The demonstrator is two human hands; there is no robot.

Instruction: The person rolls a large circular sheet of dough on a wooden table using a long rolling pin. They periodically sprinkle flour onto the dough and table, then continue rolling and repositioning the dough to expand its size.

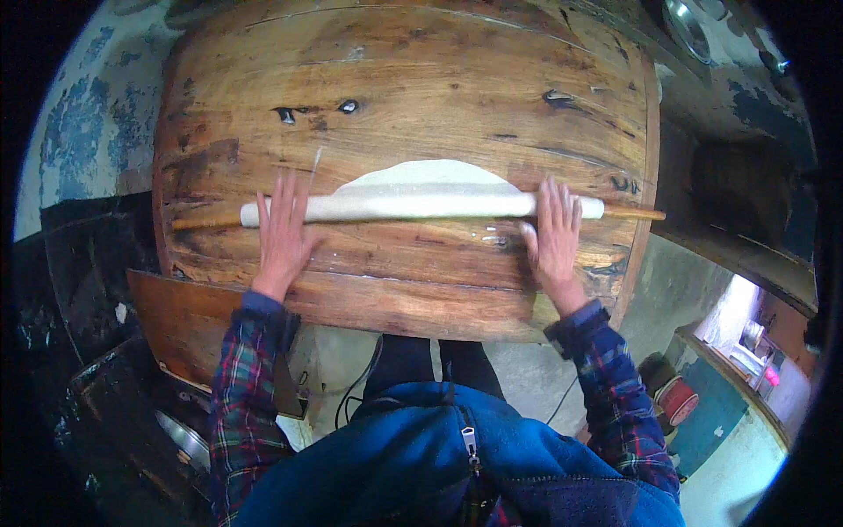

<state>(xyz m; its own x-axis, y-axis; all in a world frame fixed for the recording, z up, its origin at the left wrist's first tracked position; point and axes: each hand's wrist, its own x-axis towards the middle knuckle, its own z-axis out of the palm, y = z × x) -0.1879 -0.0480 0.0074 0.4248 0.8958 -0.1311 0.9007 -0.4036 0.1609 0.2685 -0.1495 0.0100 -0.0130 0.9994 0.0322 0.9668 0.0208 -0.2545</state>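
Note:
A long wooden rolling pin [635,213] lies crosswise on a wooden tabletop [421,118], its two bare ends showing left and right. Wrapped around its middle is a sheet of pale dough [421,206]. A curved flap of the same sheet lies flat on the wood beyond the roll. My left hand [283,230] rests palm down near the roll's left end, fingers stretched out over it. Near the other end, my right hand [556,237] lies flat across the dough, thumb apart on the near side. Neither hand curls around the pin; their undersides are hidden.
White flour marks [489,234] and dark knots [349,105] dot the tabletop. A brown wooden panel [191,323] stands at the near left corner. To the right are a dark shelf [737,253] and a red container [677,400]. A metal dish [686,29] stands at upper right.

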